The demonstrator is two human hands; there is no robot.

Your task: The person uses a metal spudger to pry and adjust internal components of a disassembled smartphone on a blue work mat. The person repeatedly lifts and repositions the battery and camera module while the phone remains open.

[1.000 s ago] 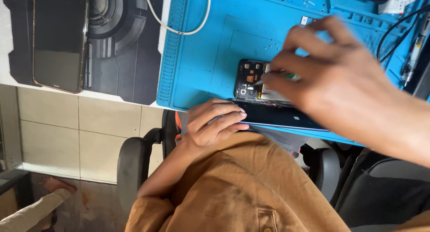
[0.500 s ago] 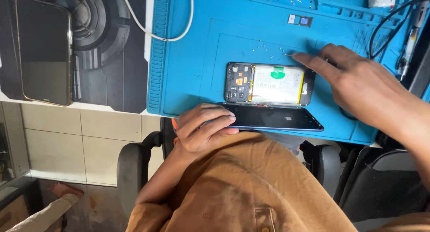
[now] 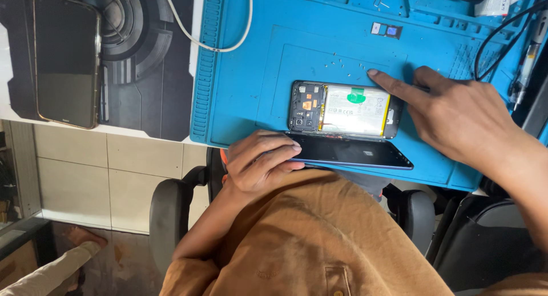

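A: Any screens?
B: Two. A dark rectangular gold-edged phone screen (image 3: 66, 59) lay on the black printed desk pad (image 3: 142, 73), far left. A dark glossy detached phone display panel (image 3: 348, 152) lay at the blue mat's near edge.
A: Labels?
B: A white rectangular battery label with a green patch (image 3: 354, 106) sat in the opened phone.

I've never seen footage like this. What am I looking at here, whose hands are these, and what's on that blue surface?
A person wears a camera on the head, so you look down over their own lap and hands. The blue mat covers a workbench. On it lies an opened phone, back removed, its white battery showing. The right hand points one finger at the mat just above that phone. The left hand rests on a dark back cover at the mat's near edge. Another phone lies screen-up at far left, beside a white cable.
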